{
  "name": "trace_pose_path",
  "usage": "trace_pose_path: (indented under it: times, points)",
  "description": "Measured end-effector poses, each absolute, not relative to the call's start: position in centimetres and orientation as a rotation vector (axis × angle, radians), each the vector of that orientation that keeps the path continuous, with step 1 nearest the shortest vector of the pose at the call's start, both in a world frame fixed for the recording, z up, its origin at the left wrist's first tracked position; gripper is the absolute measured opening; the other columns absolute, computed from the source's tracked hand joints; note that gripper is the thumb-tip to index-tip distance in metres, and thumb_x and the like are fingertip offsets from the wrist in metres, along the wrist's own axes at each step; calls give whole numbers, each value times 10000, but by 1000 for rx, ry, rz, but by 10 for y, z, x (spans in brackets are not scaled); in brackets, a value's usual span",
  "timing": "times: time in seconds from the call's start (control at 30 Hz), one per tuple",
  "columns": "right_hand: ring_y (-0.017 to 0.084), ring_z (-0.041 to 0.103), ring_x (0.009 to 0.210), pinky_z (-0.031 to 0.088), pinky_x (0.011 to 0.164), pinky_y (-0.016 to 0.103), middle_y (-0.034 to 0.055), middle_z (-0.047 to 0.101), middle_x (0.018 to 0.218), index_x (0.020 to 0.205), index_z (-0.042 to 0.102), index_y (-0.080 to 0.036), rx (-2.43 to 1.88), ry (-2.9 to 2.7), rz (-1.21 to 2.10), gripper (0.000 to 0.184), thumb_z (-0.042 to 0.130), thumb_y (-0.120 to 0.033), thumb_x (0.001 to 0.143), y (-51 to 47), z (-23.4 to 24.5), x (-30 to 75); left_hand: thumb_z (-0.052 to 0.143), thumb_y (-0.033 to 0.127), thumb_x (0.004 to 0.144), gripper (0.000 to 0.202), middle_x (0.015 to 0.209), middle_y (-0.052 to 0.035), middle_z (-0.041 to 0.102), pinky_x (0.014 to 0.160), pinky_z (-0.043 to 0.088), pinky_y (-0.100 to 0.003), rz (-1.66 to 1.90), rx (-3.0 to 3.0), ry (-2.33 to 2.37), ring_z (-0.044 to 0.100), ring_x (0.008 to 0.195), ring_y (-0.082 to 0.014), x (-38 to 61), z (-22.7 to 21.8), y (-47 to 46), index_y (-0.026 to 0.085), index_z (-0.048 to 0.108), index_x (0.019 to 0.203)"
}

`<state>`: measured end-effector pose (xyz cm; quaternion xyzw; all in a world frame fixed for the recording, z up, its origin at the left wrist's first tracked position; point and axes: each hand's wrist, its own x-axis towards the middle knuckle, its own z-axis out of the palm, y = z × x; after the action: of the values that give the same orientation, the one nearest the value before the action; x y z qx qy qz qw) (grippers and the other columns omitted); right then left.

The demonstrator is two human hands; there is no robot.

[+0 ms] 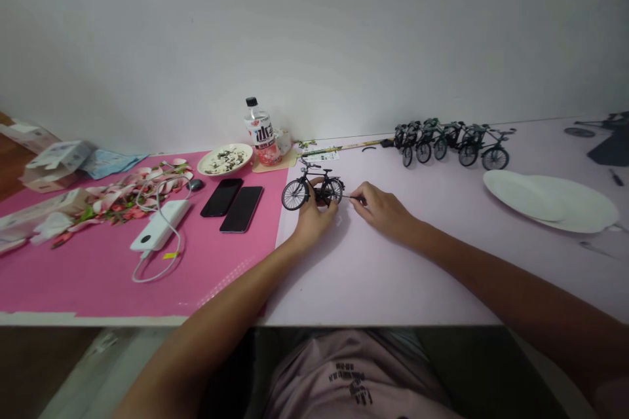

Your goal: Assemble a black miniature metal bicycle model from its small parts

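Observation:
My left hand [314, 222] is closed around a black model bicycle [295, 195], gripping it low near the rear wheel. The bicycle stands upright, its front wheel to the left and its handlebar on top. Close by on the right, my right hand [378, 208] pinches what looks like a small screwdriver [350, 196] with a thin shaft. Its tip points left at the rear wheel; whether it touches the wheel is too small to tell. Part of the bicycle's lower frame is hidden by my left fingers.
Several finished-looking model bicycles [466, 147] stand in a row along the wall. White plates [584, 206] lie at right. On the pink left side are two phones [242, 209], a power bank [160, 224] with cable, a dish [246, 150], a bottle [263, 137] and petals [140, 193].

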<state>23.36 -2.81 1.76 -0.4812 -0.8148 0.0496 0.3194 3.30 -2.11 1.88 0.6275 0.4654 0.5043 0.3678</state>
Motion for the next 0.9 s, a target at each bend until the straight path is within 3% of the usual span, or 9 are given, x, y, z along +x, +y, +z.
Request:
trace_pose_path:
  times: [0.47, 0.77, 0.9]
  points:
    - [185, 590, 628, 310, 556, 282, 40, 659, 788, 877, 505, -232, -1380, -2137, -82, 236, 489, -398, 1044, -29, 20, 230, 695, 198, 849, 561, 1096, -63, 716, 907, 550, -340, 1271, 1613, 1197, 687, 902, -173, 36, 17, -23, 232, 474, 1363]
    - [205, 661, 736, 426, 606, 293, 68, 699, 909, 935, 528, -235, -1226, -2160, 35, 171, 481, -365, 1036, -26, 15, 231, 701, 192, 831, 503, 1186, -91, 697, 849, 571, -304, 1336, 1594, 1199, 695, 893, -162, 35, 19, -23, 228, 520, 1299]
    - [220, 689, 757, 461, 615, 310, 79, 707, 942, 975, 548, -231, -1223, -2188, 59, 142, 499, -352, 1031, -25, 13, 232, 710, 174, 810, 506, 1094, -76, 718, 844, 570, -310, 1327, 1586, 1216, 692, 834, -158, 35, 19, -22, 221, 527, 1280]
